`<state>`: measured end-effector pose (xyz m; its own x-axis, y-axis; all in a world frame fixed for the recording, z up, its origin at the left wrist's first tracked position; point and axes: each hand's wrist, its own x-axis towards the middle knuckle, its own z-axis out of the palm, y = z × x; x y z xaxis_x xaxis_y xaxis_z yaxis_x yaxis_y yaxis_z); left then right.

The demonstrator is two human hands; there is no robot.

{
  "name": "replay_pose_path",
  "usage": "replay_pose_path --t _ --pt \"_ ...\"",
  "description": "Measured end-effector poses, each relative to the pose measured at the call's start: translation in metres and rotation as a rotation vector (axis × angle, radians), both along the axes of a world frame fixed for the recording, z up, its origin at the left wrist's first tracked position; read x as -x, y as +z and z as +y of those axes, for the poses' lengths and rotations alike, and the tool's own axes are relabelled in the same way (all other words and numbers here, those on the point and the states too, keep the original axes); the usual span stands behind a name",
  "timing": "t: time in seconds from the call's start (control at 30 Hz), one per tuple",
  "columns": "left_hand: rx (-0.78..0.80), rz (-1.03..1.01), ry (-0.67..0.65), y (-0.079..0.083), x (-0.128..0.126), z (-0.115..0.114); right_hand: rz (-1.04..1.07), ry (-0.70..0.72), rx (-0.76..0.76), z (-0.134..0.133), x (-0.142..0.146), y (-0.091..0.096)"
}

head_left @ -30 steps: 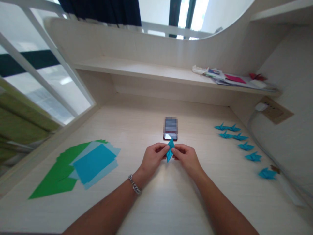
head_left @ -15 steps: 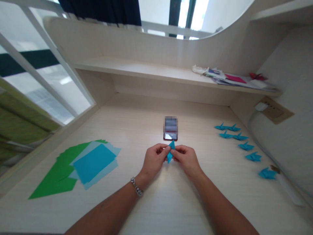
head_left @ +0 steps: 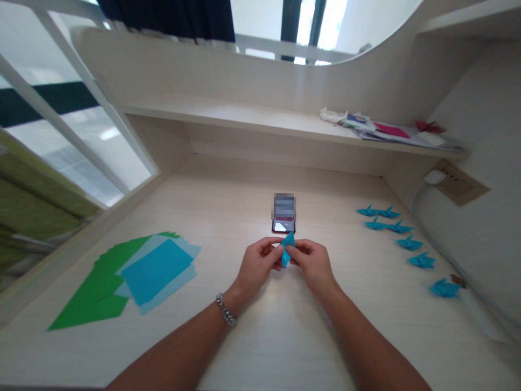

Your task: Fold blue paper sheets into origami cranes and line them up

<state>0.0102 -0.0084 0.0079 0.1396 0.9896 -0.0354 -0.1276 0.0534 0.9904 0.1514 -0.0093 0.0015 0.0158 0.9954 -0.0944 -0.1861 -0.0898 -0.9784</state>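
Between my two hands is a small piece of folded blue origami paper [head_left: 288, 240], a narrow diamond standing nearly upright. My left hand [head_left: 260, 260] pinches its left side between thumb and fingers. On the other side, my right hand [head_left: 313, 262] grips the paper the same way, thumb across its middle. Fingertips hide part of the folds. Just beyond the paper lies a phone [head_left: 284, 225] with a blurred-out screen. Several finished blue paper cranes [head_left: 421, 260] stand in a line along the right of the desk.
Blue paper sheets [head_left: 157, 271] overlap green sheets [head_left: 93, 293] on the left of the desk [head_left: 228, 190]. A power strip [head_left: 482, 315] and grey cable [head_left: 431, 233] run along the right wall near the socket [head_left: 462, 182]. Papers [head_left: 391, 130] lie on the shelf [head_left: 244, 117].
The folded paper has shifted slightly right and turned a little, showing more of its upper face. Both hands have moved a little with it, still pinching it.
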Motion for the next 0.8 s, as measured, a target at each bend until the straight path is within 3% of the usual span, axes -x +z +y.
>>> replay_pose_path --t 0.23,0.8 --pt "-0.041 0.001 0.005 0.004 0.0 -0.002 -0.082 -0.047 -0.069 -0.001 0.001 0.002" --pt "0.041 -0.071 -0.056 0.006 -0.004 -0.007 -0.198 -0.146 -0.142 -0.001 -0.001 0.011"
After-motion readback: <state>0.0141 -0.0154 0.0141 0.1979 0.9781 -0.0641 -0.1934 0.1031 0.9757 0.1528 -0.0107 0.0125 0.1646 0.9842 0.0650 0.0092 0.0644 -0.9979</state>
